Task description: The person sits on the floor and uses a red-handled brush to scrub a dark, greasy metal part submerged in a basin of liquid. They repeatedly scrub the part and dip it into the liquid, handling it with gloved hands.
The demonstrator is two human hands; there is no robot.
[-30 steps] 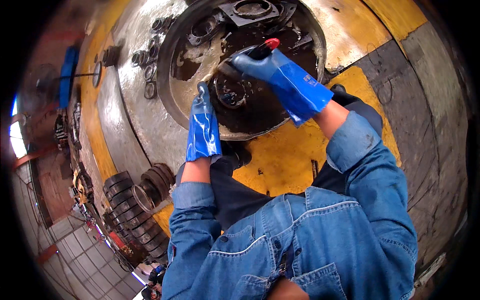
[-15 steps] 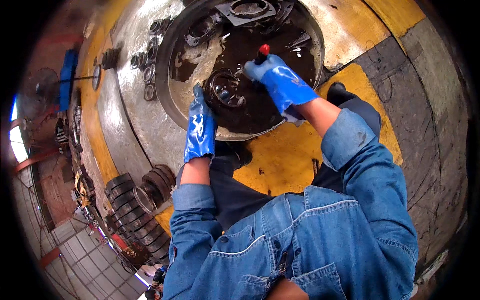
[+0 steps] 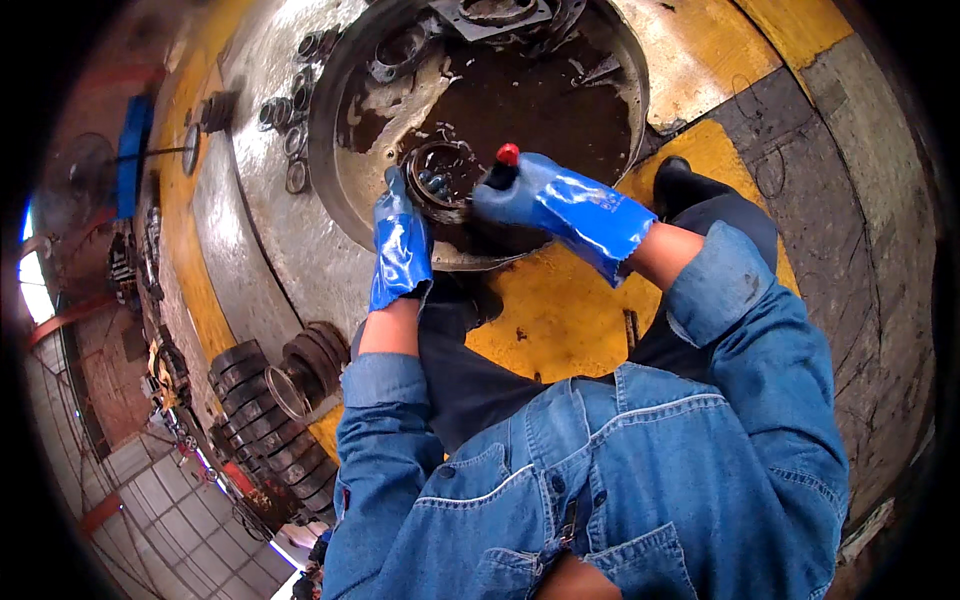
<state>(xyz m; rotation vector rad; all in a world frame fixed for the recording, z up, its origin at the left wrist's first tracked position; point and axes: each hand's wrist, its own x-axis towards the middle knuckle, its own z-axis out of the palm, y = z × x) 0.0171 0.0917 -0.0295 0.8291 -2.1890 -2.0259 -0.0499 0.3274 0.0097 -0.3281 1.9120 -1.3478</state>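
A wide, shallow round metal pan (image 3: 326, 165) with dark, oily liquid (image 3: 540, 105) in it lies in front of me. My left hand (image 3: 398, 225), in a blue rubber glove, grips the left side of a dark, wet metal ring (image 3: 442, 212) at the pan's near side. Gloved the same way, my right hand (image 3: 545, 195) is closed around a black handle with a red end (image 3: 508, 154). That fist is at the ring's right side. The tool's working end is hidden, so its kind does not show. Fingertips of the left glove show through the ring's opening.
Flanged metal parts (image 3: 490, 18) and another ring-shaped part (image 3: 398, 52) sit at the pan's far side. Several small dark rings (image 3: 297, 142) lie on the metal floor plate left of it. Ribbed black cylinders (image 3: 265, 420) stand at lower left. My shoe (image 3: 676, 172) is right of the pan.
My right hand has moved left and nearer to me, from over the liquid to the ring's right side. The ring is tipped differently, its opening facing up more.
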